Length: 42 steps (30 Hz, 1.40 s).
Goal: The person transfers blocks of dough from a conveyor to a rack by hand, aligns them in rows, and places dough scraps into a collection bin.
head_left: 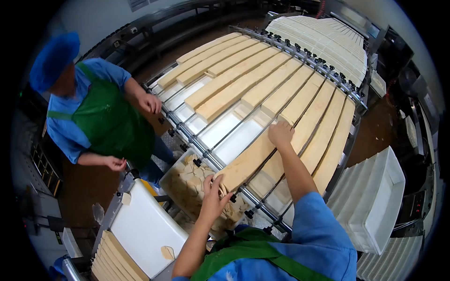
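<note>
Long rows of thin, pale, stacked slices lie in lanes between metal rods on a white conveyor [229,129]. My left hand [214,199] is curled round the near end of one row [248,161], at the conveyor's front rail, with slices against its fingers. Farther up the same row, my right hand [282,135] presses on its far end, fingers bent together against the slices. Below my left hand, a clear bin [171,180] holds many loose slices.
A co-worker in a green apron [115,119] stands at the left, hands near the rail. A white surface [145,229] with another stacked row [115,257] is at lower left. White crates [375,201] stand at the right. A rail with black knobs [304,56] crosses the conveyor.
</note>
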Available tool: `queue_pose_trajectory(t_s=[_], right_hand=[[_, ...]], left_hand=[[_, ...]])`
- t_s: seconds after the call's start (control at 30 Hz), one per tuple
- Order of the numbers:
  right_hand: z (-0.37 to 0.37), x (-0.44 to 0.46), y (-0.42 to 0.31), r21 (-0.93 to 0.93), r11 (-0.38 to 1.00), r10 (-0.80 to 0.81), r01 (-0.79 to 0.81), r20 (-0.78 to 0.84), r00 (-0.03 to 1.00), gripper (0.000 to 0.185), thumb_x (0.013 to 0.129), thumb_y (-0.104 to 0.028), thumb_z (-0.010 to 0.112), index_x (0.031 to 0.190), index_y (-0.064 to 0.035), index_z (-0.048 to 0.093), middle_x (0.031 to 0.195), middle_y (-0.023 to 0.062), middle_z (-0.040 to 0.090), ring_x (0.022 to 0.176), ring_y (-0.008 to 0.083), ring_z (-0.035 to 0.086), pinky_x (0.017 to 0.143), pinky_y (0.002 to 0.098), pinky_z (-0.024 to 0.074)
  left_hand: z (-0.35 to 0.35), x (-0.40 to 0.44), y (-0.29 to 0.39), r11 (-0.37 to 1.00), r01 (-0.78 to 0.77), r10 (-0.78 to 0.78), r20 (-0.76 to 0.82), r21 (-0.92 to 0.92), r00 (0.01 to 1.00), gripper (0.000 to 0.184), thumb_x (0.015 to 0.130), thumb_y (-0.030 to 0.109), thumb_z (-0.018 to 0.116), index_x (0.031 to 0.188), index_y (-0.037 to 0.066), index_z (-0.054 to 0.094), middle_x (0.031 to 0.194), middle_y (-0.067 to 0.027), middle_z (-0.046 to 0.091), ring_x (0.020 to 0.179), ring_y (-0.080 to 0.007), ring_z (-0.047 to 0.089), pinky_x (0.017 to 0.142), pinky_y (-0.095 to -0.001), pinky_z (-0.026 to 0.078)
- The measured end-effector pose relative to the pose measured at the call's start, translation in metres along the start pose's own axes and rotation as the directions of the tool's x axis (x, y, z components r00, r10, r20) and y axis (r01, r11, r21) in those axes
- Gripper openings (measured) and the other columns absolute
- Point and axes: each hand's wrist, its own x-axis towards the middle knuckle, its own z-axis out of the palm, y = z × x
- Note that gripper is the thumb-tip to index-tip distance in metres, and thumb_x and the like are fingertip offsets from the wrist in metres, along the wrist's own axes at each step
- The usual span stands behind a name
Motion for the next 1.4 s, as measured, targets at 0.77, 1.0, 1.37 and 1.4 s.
queue_pose_trajectory(t_s=[0.77, 1.0, 1.37, 1.4], right_hand=[[-0.037, -0.18, -0.052, 0.12, 0.395, -0.875, 0.911, -0.255, 0.412, 0.031, 0.076, -0.011, 0.059, 0.107, -0.0118, 0.061, 0.129, 0.0145, 0.049, 0.119, 0.0317, 0.043, 0.095, 0.0494, 0.0322], [-0.026, -0.187, -0.053, 0.218, 0.462, -0.823, 0.86, -0.254, 0.507, 0.025, 0.07, -0.014, 0.07, 0.095, -0.0143, 0.068, 0.137, 0.0151, 0.043, 0.121, 0.035, 0.041, 0.097, 0.0521, 0.0293], [0.001, -0.199, -0.08, 0.164, 0.624, -0.665, 0.764, -0.401, 0.63, 0.017, 0.07, -0.004, 0.059, 0.081, -0.0108, 0.069, 0.112, 0.019, 0.058, 0.102, 0.0344, 0.053, 0.084, 0.0478, 0.0338], [-0.011, -0.21, -0.085, 0.195, 0.577, -0.719, 0.793, -0.338, 0.607, 0.016, 0.07, -0.005, 0.056, 0.08, -0.0099, 0.068, 0.106, 0.0136, 0.06, 0.096, 0.0316, 0.055, 0.08, 0.0469, 0.0342]], left_hand=[[0.027, -0.005, -0.004, 0.979, 0.105, -0.149, -0.259, -0.174, 0.954, 0.052, 0.075, -0.004, 0.048, 0.126, 0.005, 0.046, 0.131, -0.022, 0.035, 0.122, -0.0394, 0.04, 0.093, -0.0344, 0.042], [0.013, -0.077, -0.038, 0.931, 0.342, -0.364, -0.254, -0.127, 0.896, 0.058, 0.077, 0.002, 0.055, 0.133, 0.01, 0.04, 0.133, -0.0244, 0.03, 0.121, -0.0421, 0.038, 0.1, -0.0392, 0.038], [-0.038, -0.189, -0.065, 0.876, 0.345, -0.473, -0.463, -0.337, 0.75, 0.042, 0.079, 0.0, 0.056, 0.121, 0.004, 0.05, 0.109, -0.0155, 0.05, 0.093, -0.0265, 0.055, 0.082, -0.0339, 0.048], [-0.045, -0.204, -0.069, 0.845, 0.407, -0.533, -0.473, -0.348, 0.702, 0.039, 0.079, -0.001, 0.055, 0.117, 0.003, 0.053, 0.106, -0.0135, 0.051, 0.09, -0.0235, 0.056, 0.078, -0.032, 0.049]])
